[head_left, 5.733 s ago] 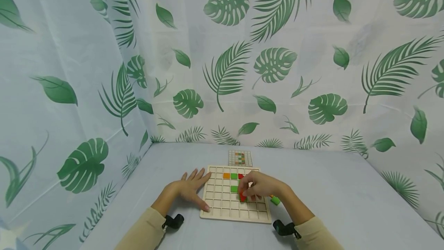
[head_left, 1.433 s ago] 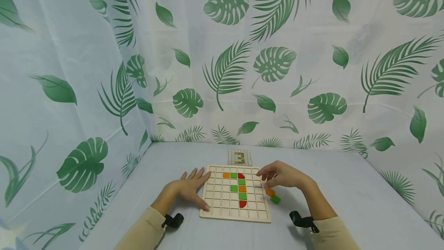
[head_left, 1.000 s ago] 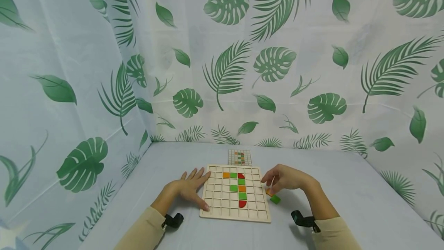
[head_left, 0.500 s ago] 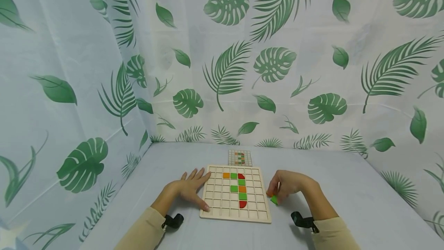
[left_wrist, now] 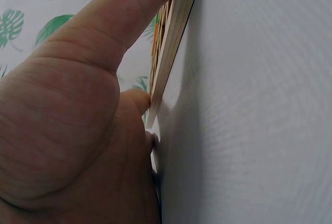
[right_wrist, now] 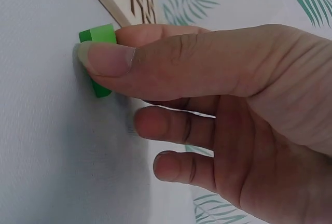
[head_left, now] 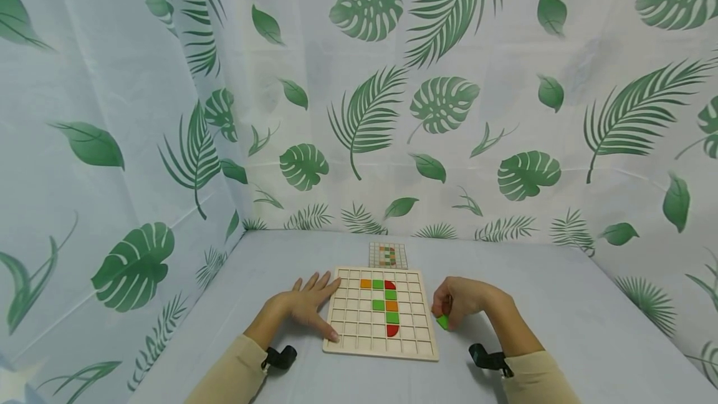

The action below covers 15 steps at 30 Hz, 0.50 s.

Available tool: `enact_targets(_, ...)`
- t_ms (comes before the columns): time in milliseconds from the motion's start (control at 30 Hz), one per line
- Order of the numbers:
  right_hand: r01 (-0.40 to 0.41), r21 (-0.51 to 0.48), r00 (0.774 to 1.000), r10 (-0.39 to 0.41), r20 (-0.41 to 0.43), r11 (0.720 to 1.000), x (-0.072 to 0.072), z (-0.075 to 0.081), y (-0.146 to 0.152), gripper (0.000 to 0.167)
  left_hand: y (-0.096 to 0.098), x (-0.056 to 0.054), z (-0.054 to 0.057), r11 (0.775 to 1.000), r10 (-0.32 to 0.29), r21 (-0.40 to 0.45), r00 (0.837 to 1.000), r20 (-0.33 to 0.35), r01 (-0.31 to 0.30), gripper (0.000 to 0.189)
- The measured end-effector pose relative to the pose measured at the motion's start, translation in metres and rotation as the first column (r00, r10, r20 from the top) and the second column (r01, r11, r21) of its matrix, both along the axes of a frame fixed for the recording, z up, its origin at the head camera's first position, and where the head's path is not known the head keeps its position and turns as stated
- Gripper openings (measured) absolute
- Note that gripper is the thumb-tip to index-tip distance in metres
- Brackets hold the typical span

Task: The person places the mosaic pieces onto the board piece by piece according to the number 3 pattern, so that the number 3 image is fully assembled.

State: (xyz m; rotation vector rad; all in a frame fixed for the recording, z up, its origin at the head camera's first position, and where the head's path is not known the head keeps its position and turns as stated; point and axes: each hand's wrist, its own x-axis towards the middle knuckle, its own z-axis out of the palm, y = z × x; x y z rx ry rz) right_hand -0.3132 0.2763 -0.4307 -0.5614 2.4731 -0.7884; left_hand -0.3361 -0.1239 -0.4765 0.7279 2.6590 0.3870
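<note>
A pale wooden grid board lies on the table, with several coloured blocks set in its cells. An orange block starts the top row, and a rounded red block sits lowest. My left hand rests with spread fingers against the board's left side, its thumb on the near corner. Just off the right edge, my right hand pinches a green block between thumb and forefinger, low over the table. The other fingers are bent and hold nothing.
Behind the board lies a small pattern card showing a grid with coloured squares. A white leaf-print curtain hangs behind and along the left of the pale table. Both wrists carry black cameras.
My right hand has gone from the board, where it held a red block, to beside it and now grips the green block. The loose orange block there is out of sight. The left hand stays.
</note>
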Motion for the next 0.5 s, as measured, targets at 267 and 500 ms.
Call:
enact_targets(267, -0.033, -0.009, 0.999, 0.033, -0.02, 0.999, -0.0004, -0.0001, 0.0018, 0.027, -0.0004, 0.0006, 0.001, 1.0, -0.003, 0.007, 1.0, 0.003, 0.003, 0.135)
enact_targets(500, -0.031, -0.014, 0.998, 0.031, -0.047, 0.999, -0.0019, -0.0014, 0.0015, 0.027, -0.0006, 0.0014, 0.0018, 1.0, -0.004, 0.005, 1.0, 0.003, 0.004, 0.134)
